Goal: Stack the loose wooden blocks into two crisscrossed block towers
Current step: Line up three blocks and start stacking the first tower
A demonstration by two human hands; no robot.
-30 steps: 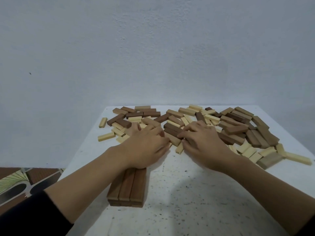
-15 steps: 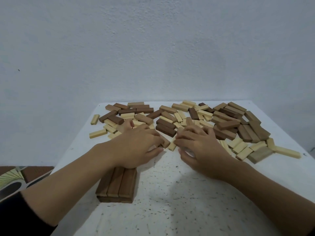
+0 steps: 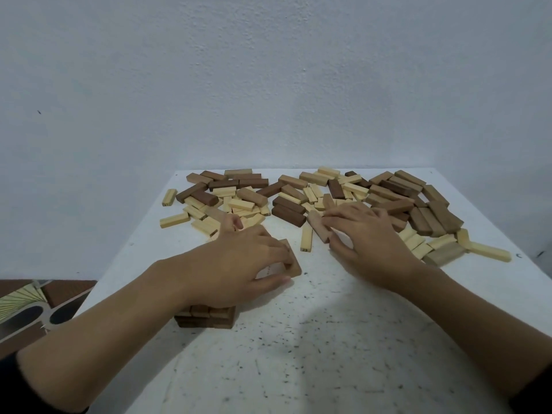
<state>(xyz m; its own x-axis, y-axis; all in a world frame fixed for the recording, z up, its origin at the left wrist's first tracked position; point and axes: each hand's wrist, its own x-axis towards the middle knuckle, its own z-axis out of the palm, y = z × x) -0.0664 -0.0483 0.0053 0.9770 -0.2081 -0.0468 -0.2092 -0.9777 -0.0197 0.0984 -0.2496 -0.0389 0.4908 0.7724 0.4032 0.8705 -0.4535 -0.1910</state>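
One low stack of brown blocks sits near the table's left edge, ends facing the person. Directly above it, the left hand curls fingers around a brown block; the right hand pinches another block, farther away.

- Loose blocks: dark brown, mid brown and pale ones, lying flat in a scattered heap across the far worktop.
- Low stack: brown blocks side by side, near left, partly hidden.
- Tan block held by the left hand.
- Reddish block, pinched by the right hand.
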